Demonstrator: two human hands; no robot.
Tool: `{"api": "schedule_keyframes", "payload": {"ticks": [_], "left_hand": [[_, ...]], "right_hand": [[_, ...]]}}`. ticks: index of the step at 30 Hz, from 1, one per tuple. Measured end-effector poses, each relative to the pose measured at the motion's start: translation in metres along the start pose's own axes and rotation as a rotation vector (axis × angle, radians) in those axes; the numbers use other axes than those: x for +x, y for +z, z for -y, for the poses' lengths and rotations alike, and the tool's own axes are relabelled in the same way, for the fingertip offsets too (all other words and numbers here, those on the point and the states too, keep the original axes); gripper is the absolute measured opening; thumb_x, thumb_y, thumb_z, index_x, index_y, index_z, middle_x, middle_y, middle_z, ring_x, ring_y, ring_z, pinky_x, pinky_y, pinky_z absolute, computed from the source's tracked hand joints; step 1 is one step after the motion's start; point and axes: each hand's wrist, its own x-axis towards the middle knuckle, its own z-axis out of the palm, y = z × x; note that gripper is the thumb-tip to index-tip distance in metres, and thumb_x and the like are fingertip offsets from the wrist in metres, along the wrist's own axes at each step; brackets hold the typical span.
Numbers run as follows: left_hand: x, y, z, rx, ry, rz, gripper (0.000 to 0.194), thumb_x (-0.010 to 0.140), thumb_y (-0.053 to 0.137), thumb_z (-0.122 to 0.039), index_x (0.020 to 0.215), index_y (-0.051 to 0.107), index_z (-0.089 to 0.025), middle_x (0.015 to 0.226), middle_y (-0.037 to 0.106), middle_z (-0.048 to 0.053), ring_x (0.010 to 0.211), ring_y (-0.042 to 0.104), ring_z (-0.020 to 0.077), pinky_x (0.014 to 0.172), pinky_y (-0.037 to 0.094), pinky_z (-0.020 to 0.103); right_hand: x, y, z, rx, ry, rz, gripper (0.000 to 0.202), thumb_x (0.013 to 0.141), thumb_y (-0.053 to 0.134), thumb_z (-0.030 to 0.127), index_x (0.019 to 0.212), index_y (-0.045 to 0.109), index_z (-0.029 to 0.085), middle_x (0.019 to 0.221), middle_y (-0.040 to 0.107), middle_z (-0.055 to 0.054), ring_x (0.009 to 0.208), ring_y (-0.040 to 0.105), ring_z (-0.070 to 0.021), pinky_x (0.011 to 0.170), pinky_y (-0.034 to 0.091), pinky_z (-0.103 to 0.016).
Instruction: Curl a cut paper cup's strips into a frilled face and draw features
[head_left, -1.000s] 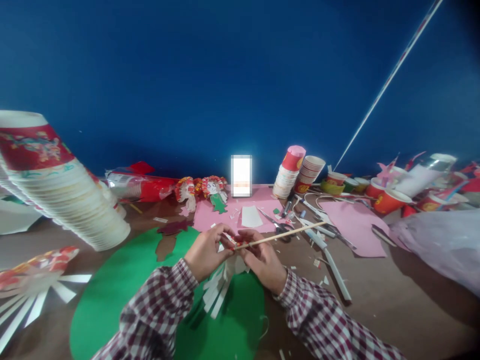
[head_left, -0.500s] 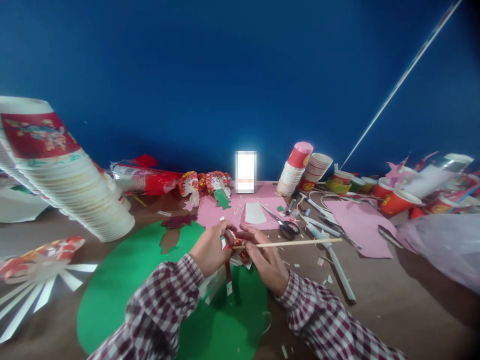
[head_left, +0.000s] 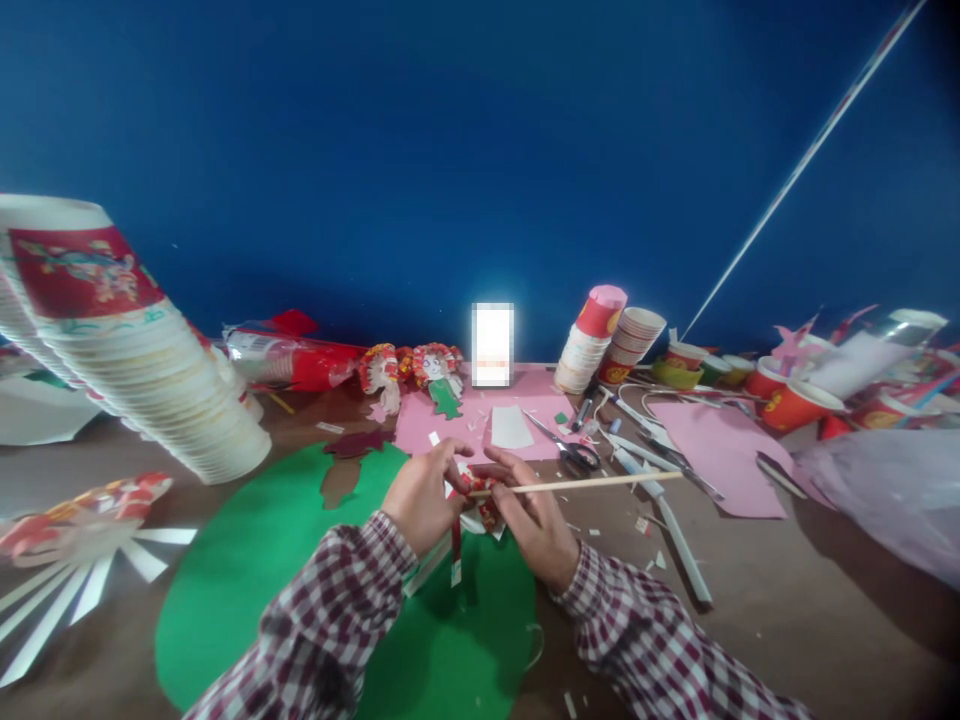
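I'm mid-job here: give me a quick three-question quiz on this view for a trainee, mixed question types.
1. True or false: the wooden stick lies flat on the table, untouched.
2. Multiple choice: the scissors lie on A) the green paper, B) the pink sheet, C) the stack of paper cups.
3. Fill in: both hands work on a cut ___ paper piece.

Key
1. False: the right hand holds its near end, and the left hand pinches the paper piece there.
2. B
3. red
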Motion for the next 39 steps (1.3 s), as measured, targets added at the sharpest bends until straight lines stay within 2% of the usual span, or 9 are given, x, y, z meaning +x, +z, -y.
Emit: {"api": "schedule_keyframes", "payload": {"ticks": [6, 11, 20, 30, 34, 39], "left_hand": [[-0.001, 0.0022, -0.0021, -0.026, -0.003, -0.021, 0.044, 0.062, 0.057, -0.012, 0.104, 0.046, -0.019, 0.07, 0.062, -0.003, 0.055, 0.053, 0.0109, 0.05, 0.033, 0.02], [-0.0028, 0.0011, -0.0065, -0.062, -0.008, 0.004, 0.046, 0.061, 0.059, -0.016, 0.105, 0.047, -0.019, 0.067, 0.062, -0.003, 0.052, 0.053, 0.0107, 0.049, 0.034, 0.02], [-0.002, 0.0006, -0.003, -0.094, -0.022, 0.014, 0.049, 0.063, 0.06, -0.02, 0.11, 0.046, -0.019, 0.072, 0.065, -0.001, 0.058, 0.055, 0.0134, 0.051, 0.037, 0.022], [-0.0013, 0.0025, 0.0, -0.058, -0.019, -0.001, 0.05, 0.059, 0.061, -0.013, 0.106, 0.047, -0.019, 0.067, 0.062, -0.003, 0.052, 0.049, 0.0107, 0.048, 0.031, 0.02], [-0.0009, 0.0028, 0.001, -0.064, -0.027, -0.008, 0.051, 0.058, 0.06, -0.011, 0.107, 0.048, -0.02, 0.068, 0.063, -0.003, 0.056, 0.052, 0.0116, 0.05, 0.032, 0.02], [-0.0008, 0.003, 0.0, -0.09, -0.032, 0.006, 0.046, 0.063, 0.059, -0.017, 0.108, 0.048, -0.019, 0.071, 0.064, -0.001, 0.062, 0.055, 0.0141, 0.052, 0.036, 0.022]], "right_hand": [[0.0, -0.0001, 0.0025, -0.034, 0.001, -0.018, 0.038, 0.085, 0.043, 0.026, 0.123, 0.039, 0.025, 0.112, 0.055, -0.007, 0.093, 0.056, -0.0172, 0.074, 0.047, -0.03], [0.0003, -0.0012, 0.0042, -0.021, 0.025, 0.002, 0.04, 0.086, 0.041, 0.026, 0.125, 0.037, 0.025, 0.108, 0.057, -0.006, 0.088, 0.058, -0.0167, 0.067, 0.049, -0.027], [0.0013, -0.0036, 0.0007, -0.045, 0.005, -0.016, 0.039, 0.086, 0.041, 0.025, 0.125, 0.037, 0.024, 0.109, 0.056, -0.007, 0.095, 0.055, -0.0178, 0.078, 0.047, -0.032], [0.0011, -0.0024, 0.0, -0.088, -0.022, -0.017, 0.041, 0.086, 0.041, 0.025, 0.127, 0.036, 0.025, 0.111, 0.055, -0.006, 0.097, 0.054, -0.0182, 0.081, 0.045, -0.033], [0.0016, -0.0034, 0.0022, -0.118, -0.032, -0.018, 0.041, 0.086, 0.042, 0.026, 0.126, 0.036, 0.024, 0.11, 0.056, -0.006, 0.096, 0.055, -0.0183, 0.081, 0.046, -0.033], [0.0028, -0.005, 0.0004, -0.125, -0.03, -0.027, 0.04, 0.086, 0.042, 0.028, 0.126, 0.038, 0.024, 0.107, 0.058, -0.006, 0.088, 0.058, -0.0179, 0.076, 0.048, -0.033]]}}
